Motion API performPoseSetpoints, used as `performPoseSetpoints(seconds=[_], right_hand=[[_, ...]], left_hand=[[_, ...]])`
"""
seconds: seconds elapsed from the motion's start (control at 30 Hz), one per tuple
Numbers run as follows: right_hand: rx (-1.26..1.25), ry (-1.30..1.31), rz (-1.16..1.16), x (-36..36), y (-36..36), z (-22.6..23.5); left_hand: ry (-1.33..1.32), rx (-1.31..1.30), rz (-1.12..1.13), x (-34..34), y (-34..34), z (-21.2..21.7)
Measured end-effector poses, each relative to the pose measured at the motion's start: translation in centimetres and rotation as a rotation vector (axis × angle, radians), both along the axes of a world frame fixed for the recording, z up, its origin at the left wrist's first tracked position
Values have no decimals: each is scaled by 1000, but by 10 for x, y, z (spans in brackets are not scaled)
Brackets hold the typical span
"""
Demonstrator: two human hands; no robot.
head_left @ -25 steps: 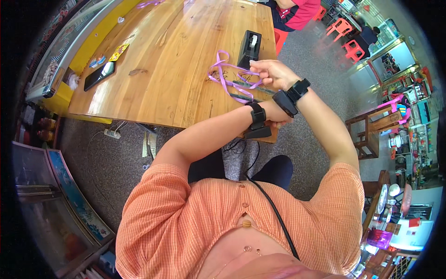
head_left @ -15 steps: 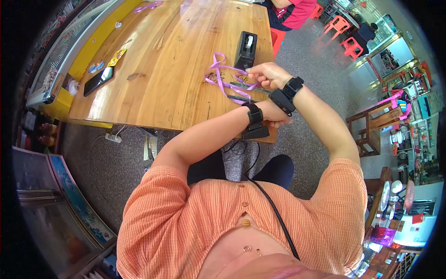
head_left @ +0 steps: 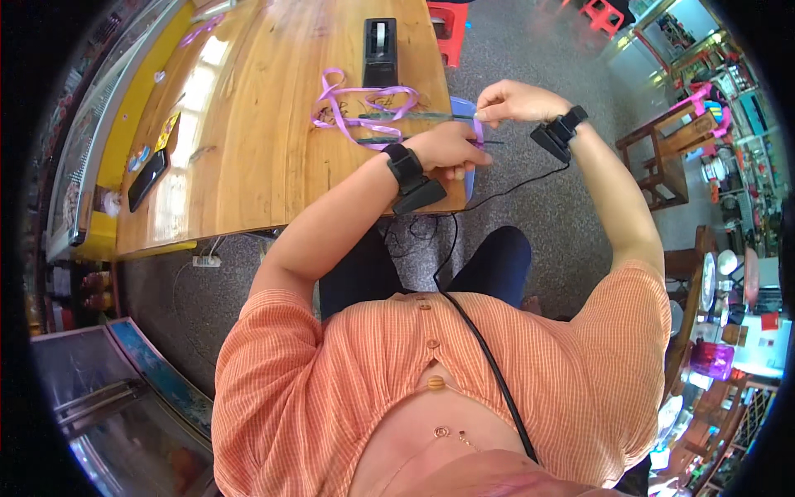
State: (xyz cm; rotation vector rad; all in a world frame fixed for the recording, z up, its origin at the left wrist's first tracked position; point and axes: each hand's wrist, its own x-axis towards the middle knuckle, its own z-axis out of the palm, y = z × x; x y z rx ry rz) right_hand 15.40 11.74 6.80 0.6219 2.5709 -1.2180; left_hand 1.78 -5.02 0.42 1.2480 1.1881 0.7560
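Observation:
A purple ribbon [head_left: 338,112] lies in loops near the table's right edge, beside thin dark sticks [head_left: 421,115] that reach over that edge. My left hand [head_left: 447,151] is over the edge at the sticks, its fingers curled; what they hold is hidden beneath it. One stick's tip shows past its fingers. Just off the edge, my right hand [head_left: 522,103] is closed in a pinch, with a stretch of purple ribbon at its fingertips. Behind the ribbon stands a black tape dispenser [head_left: 381,68].
The wooden table [head_left: 257,124] has a black phone [head_left: 148,180] and a yellow packet [head_left: 168,130] at its left. A bluish-purple object [head_left: 464,106] shows beyond the right edge. A red stool [head_left: 451,31] stands at the back. A black cable [head_left: 523,184] crosses toward my right wrist.
My right hand has drawn away to the right of the table edge. My left hand has come out from below the right wrist and up to the sticks. The view has shifted too.

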Motion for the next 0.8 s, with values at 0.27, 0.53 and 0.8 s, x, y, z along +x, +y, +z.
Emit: performPoseSetpoints(seconds=[0.27,0.53,0.8], right_hand=[[258,-31,188,-2,-8,-2],[394,-49,166,-3,-21,10],[711,-32,59,5,-30,6]], left_hand=[[-2,-37,27,3,-4,4],[-43,-28,54,1,-2,0],[-33,-33,66,3,-4,1]])
